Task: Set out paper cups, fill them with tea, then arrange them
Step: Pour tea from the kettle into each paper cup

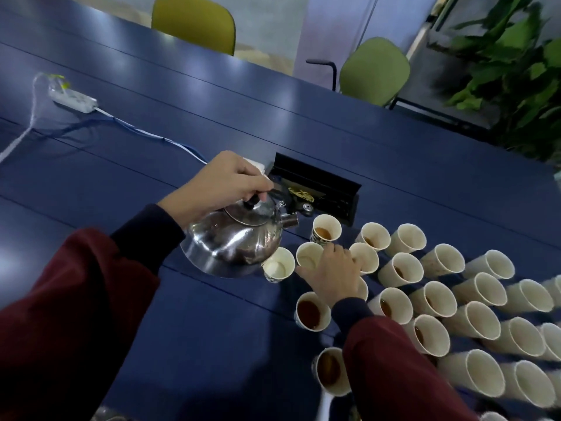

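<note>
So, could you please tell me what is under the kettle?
One paper cup, seemingly empty, pokes out beneath the kettle, which the left hand holds tilted. The kettle covers part of the cup's rim and the table directly below.

Glossy polished metal kettle (233, 241); matt paper cups (449, 259); smooth blue table (121, 183).
</note>
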A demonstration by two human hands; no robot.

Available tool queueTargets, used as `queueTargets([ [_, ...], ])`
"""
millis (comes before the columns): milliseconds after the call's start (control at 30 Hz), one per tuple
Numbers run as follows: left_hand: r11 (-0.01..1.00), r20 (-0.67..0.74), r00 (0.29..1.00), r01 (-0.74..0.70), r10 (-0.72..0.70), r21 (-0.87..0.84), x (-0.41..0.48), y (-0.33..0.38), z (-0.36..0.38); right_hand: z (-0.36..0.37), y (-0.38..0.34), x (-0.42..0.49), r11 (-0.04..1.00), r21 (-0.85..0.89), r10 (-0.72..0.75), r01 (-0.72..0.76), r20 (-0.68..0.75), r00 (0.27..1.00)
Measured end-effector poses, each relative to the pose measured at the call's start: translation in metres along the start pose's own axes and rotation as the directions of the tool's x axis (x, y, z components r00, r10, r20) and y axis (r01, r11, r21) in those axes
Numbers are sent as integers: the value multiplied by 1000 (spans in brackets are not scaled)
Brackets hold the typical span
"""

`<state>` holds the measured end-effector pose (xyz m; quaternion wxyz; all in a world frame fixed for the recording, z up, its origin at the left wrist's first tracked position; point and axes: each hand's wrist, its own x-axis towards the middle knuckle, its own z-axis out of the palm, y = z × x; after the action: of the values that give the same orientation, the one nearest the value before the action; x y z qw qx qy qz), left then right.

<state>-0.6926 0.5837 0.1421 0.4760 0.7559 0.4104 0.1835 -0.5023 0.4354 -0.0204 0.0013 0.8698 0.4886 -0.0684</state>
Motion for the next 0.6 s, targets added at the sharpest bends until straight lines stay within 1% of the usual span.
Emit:
queueTargets([
  [133,999,72,997,-33,31,25,7,1,2,3,-2,-1,997,72,5,-5,1,1000],
  [233,998,122,991,-57,51,41,11,2,4,1,0,-4,966,257,12,0,-42,999],
  [367,992,185,978,-107,93,66,12,9,6,-6,-1,-7,897,432,-26,90,-151,988],
  [500,977,238,964,-157,119,144,14,21,12,-8,-8,-9,853,496,-69,163,-202,977],
  [600,966,255,958,-182,131,186,14,27,14,-9,-11,-9,814,550,-60,185,-237,970],
])
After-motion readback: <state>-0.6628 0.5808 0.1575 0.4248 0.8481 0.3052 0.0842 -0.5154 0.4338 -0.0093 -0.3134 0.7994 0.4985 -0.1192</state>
